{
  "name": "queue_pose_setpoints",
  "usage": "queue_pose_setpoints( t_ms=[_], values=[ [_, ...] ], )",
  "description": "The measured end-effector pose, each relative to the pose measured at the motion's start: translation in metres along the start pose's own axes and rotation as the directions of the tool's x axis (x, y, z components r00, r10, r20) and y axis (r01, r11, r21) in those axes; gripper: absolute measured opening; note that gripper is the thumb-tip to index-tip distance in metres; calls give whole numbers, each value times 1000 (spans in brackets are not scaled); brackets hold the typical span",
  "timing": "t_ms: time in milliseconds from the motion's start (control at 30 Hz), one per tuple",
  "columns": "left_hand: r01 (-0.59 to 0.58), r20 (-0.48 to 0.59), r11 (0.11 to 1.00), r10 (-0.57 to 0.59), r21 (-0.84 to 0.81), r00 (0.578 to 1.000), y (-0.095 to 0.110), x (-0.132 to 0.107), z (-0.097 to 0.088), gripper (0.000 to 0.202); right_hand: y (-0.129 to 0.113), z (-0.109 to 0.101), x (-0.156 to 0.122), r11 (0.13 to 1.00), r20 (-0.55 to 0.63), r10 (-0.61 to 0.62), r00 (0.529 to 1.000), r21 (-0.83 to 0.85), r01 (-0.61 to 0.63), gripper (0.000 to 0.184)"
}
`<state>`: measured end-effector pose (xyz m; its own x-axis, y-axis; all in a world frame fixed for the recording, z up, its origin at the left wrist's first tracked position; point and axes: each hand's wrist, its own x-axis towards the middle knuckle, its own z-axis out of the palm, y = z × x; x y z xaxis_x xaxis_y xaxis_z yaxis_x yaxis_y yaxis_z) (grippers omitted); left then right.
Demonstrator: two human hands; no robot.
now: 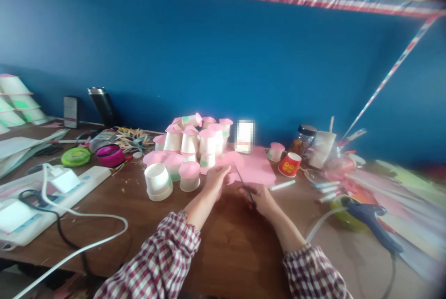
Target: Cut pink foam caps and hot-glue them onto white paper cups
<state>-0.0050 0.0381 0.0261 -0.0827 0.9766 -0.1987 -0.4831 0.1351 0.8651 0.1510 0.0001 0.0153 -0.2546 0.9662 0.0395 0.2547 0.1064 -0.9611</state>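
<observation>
My left hand [216, 182] is closed, its fingers pinching a rounded piece of pink paper [232, 158]. In my right hand [264, 200] is a pair of scissors [248, 192] with dark handles, its blades pointing up and left at the paper's edge. Behind both hands, a larger pink sheet [259, 166] lies flat on the table. Just left of my left hand stand several white paper cups [190, 143] topped with pink paper, some stacked. In front of them, a bare white cup [157, 180] rests upside down.
A red cup [290, 165], a marker [283, 185] and a dark-lidded jar [304, 141] stand or lie to the right. Farther right is a blue glue gun [376, 224] on its cable. A power strip [87, 182] with looping cords occupies the left, before a dark bottle [101, 106].
</observation>
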Motion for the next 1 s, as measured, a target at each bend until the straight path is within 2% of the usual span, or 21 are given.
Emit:
queue_pose_setpoints(
  t_ms=[200,300,367,467,533,600,667,733,833,933,1000],
  values=[
    [-31,-17,999,30,-22,999,-2,6,-3,29,2,1,0,998,31,25,999,-50,-24,38],
    [-56,-74,998,53,-31,996,0,11,-7,29,6,-3,1,975,-5,-44,999,-218,42,37],
    [-78,-117,996,72,-51,990,3,13,-8,29,8,-7,2,932,-99,-92,991,-360,50,35],
    [-98,-163,993,86,-68,983,5,13,-9,28,5,-15,4,851,-319,-102,942,-518,-83,22],
    [-98,-162,994,89,-50,983,4,14,-10,26,2,-20,4,794,-445,-74,892,-568,-218,25],
    [-95,-140,995,97,24,985,1,16,-11,23,-1,-24,4,760,-505,-25,863,-570,-312,28],
    [-118,-118,975,142,188,983,-2,18,-13,20,-1,-27,4,753,-529,16,849,-552,-358,28],
    [-190,-100,887,254,421,962,-6,21,-15,20,3,-29,5,765,-536,27,844,-533,-363,27],
    [-314,-10,636,451,705,893,-9,22,-19,23,9,-26,6,807,-524,-12,852,-508,-301,26],
    [-377,106,394,560,838,822,-11,19,-21,25,8,-22,6,804,-535,-35,844,-516,-294,24],
    [-413,172,288,601,864,780,-13,15,-19,27,4,-20,5,770,-551,-38,833,-548,-328,25]
  ],
)
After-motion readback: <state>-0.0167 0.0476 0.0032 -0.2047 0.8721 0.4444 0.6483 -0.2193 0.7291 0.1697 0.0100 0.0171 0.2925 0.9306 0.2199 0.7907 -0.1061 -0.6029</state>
